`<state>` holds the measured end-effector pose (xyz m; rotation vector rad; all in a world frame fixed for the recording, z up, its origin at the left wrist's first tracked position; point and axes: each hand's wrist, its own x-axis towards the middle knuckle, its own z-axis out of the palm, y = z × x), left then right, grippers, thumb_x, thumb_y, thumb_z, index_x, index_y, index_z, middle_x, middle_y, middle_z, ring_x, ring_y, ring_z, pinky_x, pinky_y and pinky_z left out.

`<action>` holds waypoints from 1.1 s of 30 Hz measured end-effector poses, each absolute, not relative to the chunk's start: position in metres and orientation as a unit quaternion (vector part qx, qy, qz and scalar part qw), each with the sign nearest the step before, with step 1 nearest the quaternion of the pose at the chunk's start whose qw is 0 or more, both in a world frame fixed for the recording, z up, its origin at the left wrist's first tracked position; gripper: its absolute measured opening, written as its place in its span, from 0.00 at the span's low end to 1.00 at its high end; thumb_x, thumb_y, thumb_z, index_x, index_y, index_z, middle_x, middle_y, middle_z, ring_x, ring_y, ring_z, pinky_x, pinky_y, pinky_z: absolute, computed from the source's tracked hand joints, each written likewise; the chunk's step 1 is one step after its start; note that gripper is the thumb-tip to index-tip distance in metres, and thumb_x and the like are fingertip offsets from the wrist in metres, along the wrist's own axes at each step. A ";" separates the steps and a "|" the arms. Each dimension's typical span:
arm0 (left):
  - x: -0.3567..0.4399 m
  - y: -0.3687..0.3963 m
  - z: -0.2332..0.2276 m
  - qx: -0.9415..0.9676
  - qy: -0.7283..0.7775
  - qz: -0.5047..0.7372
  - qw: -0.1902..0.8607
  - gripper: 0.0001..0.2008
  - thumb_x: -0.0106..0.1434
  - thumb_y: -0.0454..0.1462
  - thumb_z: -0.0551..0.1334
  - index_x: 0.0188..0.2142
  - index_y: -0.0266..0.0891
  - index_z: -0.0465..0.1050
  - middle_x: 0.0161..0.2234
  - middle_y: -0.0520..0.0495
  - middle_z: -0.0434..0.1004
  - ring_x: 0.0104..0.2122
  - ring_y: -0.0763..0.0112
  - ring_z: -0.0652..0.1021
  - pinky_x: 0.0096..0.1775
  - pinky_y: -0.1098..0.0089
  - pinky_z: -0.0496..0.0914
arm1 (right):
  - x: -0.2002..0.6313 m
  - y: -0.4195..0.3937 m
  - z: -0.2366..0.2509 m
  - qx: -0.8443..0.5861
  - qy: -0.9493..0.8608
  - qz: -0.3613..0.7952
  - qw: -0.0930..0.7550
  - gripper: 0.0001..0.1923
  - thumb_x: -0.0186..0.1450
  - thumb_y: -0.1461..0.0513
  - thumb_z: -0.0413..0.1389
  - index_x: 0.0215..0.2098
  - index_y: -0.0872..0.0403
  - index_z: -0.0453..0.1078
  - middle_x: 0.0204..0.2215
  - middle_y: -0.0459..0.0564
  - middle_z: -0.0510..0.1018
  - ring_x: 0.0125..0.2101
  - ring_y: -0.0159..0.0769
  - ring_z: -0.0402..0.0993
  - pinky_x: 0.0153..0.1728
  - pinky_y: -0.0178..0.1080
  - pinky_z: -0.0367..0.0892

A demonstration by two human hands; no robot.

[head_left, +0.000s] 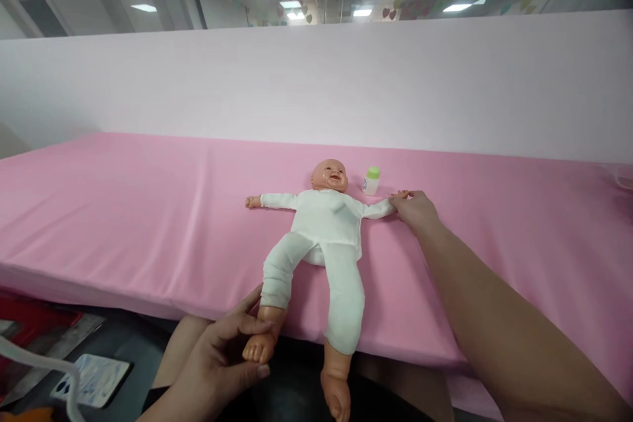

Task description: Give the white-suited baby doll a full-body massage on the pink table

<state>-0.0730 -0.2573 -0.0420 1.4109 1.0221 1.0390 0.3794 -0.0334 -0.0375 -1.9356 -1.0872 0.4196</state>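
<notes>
A baby doll (329,217) in a white top and trousers lies on its back on a pink-covered table (173,211), arms spread, legs hanging over the front edge. My left hand (222,349) is closed around the doll's foot on the left side of the view, fingers behind the ankle and thumb by the sole. At the end of the doll's arm on the right, my right hand (414,208) pinches its small hand. Close to that arm stands a small white bottle (370,183) with a green cap.
Behind the table runs a white partition (316,86). A phone (93,379) and a pale cable (44,359) are low at the left, near a red object (30,320). Something clear and pinkish (622,178) sits at the far right edge.
</notes>
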 end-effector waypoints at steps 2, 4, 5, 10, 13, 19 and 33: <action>-0.073 -0.257 -0.042 0.586 0.430 0.436 0.531 0.19 0.53 0.37 0.79 0.46 0.49 0.86 0.70 0.42 0.66 0.67 0.37 0.69 0.64 0.44 0.68 | 0.373 -0.038 -0.031 -0.775 -0.414 0.173 0.445 0.33 0.61 0.52 0.63 0.62 0.53 0.65 0.45 0.59 0.84 0.38 0.49 0.82 0.39 0.49 0.77; -0.072 -0.256 -0.040 0.582 0.422 0.440 0.538 0.20 0.53 0.37 0.79 0.47 0.50 0.86 0.71 0.44 0.64 0.67 0.37 0.68 0.64 0.43 0.68 | 0.363 -0.044 -0.020 -0.758 -0.414 0.144 0.483 0.38 0.62 0.51 0.64 0.66 0.53 0.62 0.46 0.58 0.83 0.41 0.50 0.82 0.42 0.49 0.77; -0.071 -0.255 -0.038 0.582 0.417 0.443 0.540 0.20 0.54 0.37 0.79 0.47 0.51 0.86 0.72 0.44 0.63 0.68 0.37 0.68 0.64 0.43 0.67 | 0.357 -0.048 -0.014 -0.742 -0.425 0.123 0.503 0.40 0.61 0.51 0.65 0.67 0.53 0.61 0.46 0.58 0.83 0.42 0.50 0.82 0.43 0.49 0.77; -0.050 -0.234 -0.012 0.596 0.381 0.463 0.534 0.18 0.53 0.37 0.79 0.45 0.50 0.87 0.73 0.45 0.60 0.69 0.36 0.66 0.65 0.43 0.67 | 0.312 -0.069 0.006 -0.609 -0.575 0.021 0.546 0.37 0.63 0.52 0.64 0.67 0.51 0.62 0.47 0.54 0.84 0.40 0.46 0.82 0.45 0.50 0.77; -0.030 -0.212 0.007 0.604 0.367 0.473 0.526 0.17 0.54 0.38 0.79 0.44 0.49 0.87 0.73 0.45 0.60 0.70 0.37 0.63 0.67 0.44 0.64 | 0.286 -0.077 0.006 -0.541 -0.694 -0.052 0.472 0.25 0.67 0.56 0.61 0.62 0.50 0.70 0.49 0.53 0.83 0.45 0.48 0.80 0.49 0.50 0.76; 0.001 -0.167 0.013 0.595 0.375 0.482 0.522 0.22 0.50 0.37 0.80 0.47 0.47 0.87 0.72 0.41 0.61 0.72 0.35 0.59 0.62 0.45 0.71 | 0.264 -0.078 0.000 -0.449 -0.829 -0.106 0.315 0.16 0.71 0.65 0.56 0.55 0.51 0.77 0.49 0.53 0.84 0.49 0.48 0.78 0.54 0.50 0.72; -0.026 -0.196 0.019 0.651 0.385 0.424 0.498 0.20 0.56 0.40 0.77 0.49 0.49 0.86 0.75 0.44 0.55 0.72 0.35 0.59 0.64 0.47 0.69 | 0.285 -0.074 0.005 -0.554 -0.696 0.040 0.455 0.22 0.68 0.56 0.59 0.60 0.48 0.71 0.49 0.53 0.83 0.42 0.46 0.80 0.46 0.49 0.76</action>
